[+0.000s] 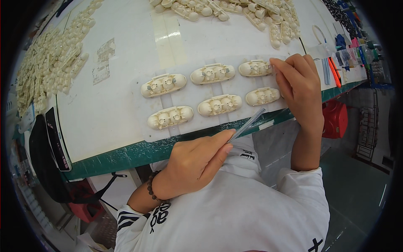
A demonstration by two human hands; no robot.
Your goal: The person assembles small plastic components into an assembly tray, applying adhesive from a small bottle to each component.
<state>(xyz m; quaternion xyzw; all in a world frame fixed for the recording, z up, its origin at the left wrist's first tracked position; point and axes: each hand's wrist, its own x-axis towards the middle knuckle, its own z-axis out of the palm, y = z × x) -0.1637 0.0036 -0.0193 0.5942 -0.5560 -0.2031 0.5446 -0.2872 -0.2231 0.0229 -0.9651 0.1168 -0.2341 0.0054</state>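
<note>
My left hand (193, 164), a beaded bracelet at its wrist, pinches a thin grey ribbed strip (249, 124) between thumb and forefinger at the table's near edge. My right hand (300, 82) is closed in a pinch at the right end of a cream oval plastic housing (255, 68). Anything between those fingertips is too small to make out. The housing belongs to two rows of three, hollow side up, on a pale translucent sheet (184, 105). Just below my right fingers is the near-row right housing (262, 96); small grey pieces show in the far-row ones.
Piles of similar cream housings lie at the far left (54, 63) and far middle (268, 14) of the white table (105, 113). Its green edge (126, 157) runs before me. Orange-handled tools (334, 71) lie far right. A red stool (335, 119) stands beyond the right edge.
</note>
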